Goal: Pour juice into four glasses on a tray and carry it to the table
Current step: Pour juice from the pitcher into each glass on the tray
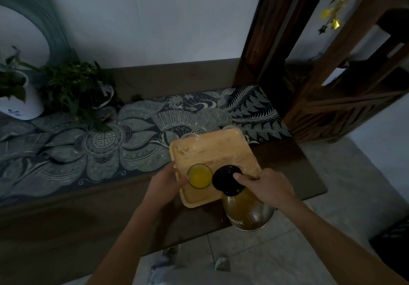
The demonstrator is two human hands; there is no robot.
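Tipping a metal jug (247, 211) toward the tray (221, 147), the right hand (269, 187) is wrapping closed round its neck, finger on the black lid (225, 179). The left hand (164, 183) is cupping the filled glass (199, 176), fragile and probably slippery; the jug looks heavy.

Dark wooden table (66, 222) along wall. Patterned runner cloth (137, 143) covers far half. Wooden tray (219, 145) near right end, partly on cloth. Two potted plants (73, 90) far left.
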